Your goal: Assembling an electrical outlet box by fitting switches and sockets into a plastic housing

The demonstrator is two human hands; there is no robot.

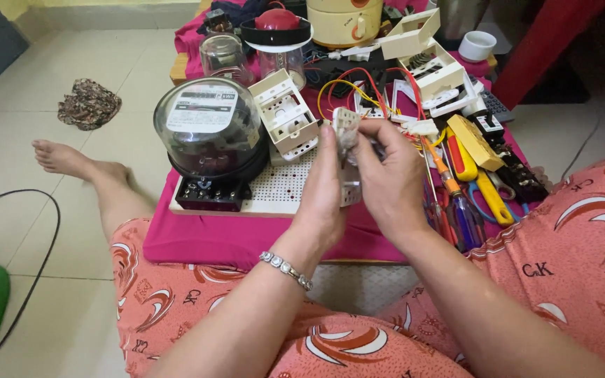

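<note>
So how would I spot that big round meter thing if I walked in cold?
Find the low table under the pink cloth. On its left part lies a white perforated board, and the meter stands at that board's left end. Unlike the white plastic boxes beside it, it has a clear glass dome on a black base.

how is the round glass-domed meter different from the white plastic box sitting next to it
The meter is round, with a clear dome over a black base; the white box is square, opaque and open-fronted. The meter stands upright and looks larger; the box leans tilted against it. Both rest on the white perforated board, beyond the left hand and right hand.
</note>
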